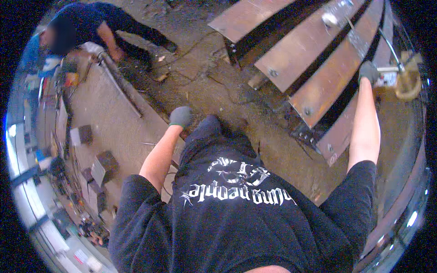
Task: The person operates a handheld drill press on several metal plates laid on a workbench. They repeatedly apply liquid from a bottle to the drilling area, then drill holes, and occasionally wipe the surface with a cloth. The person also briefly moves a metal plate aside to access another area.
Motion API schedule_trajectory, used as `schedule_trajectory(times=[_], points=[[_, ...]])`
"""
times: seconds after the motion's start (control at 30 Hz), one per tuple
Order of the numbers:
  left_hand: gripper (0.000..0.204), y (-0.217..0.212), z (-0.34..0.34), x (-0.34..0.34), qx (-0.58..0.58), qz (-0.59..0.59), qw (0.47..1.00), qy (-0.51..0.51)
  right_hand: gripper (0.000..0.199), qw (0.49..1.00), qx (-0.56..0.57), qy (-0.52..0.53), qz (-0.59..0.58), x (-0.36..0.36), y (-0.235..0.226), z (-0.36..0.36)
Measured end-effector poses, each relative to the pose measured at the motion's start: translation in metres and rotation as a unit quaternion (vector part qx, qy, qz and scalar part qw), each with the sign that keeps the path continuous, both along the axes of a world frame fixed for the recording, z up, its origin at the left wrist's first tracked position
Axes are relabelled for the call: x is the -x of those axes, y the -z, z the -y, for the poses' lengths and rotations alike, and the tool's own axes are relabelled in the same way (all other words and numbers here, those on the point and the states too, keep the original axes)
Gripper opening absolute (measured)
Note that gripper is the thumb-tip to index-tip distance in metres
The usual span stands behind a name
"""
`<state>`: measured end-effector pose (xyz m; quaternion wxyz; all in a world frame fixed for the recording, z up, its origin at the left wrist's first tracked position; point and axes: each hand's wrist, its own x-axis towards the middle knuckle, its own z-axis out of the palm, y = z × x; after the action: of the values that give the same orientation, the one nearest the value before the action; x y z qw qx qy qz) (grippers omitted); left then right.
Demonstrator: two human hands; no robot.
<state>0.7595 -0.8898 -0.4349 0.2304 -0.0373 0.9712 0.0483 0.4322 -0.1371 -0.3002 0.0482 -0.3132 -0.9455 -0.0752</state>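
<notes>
Out by the rusty steel beams (293, 57), the gloved right hand (369, 72) looks closed around a pale handle (388, 69); can't tell whether the left hand (181, 117), beside the leg (200, 139), holds anything. If that grip slackens, the handle could slip and smack a beam.

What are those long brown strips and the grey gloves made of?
The strips look like dull, rusted steel, judging by their patchy orange-brown faces. The gloves seem matte fabric, perhaps knitted, by their snug fit; the weave is too blurred to confirm.
</notes>
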Motion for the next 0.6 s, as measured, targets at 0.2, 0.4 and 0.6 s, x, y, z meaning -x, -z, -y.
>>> schedule_trajectory(times=[0.2,0.4,0.6], points=[[0.121,0.092,0.114,-0.134,0.098,0.209,0.957,-0.178,0.069,0.936,0.184,0.121,-0.276,0.005,0.021,0.019],[0.11,0.147,0.147,-0.193,-0.059,0.265,0.915,-0.298,0.067,0.963,0.108,0.043,-0.244,0.007,0.022,0.02],[0.091,0.172,0.198,-0.074,-0.101,0.239,0.922,-0.288,0.066,0.958,-0.081,0.067,-0.265,-0.007,0.043,-0.053]])
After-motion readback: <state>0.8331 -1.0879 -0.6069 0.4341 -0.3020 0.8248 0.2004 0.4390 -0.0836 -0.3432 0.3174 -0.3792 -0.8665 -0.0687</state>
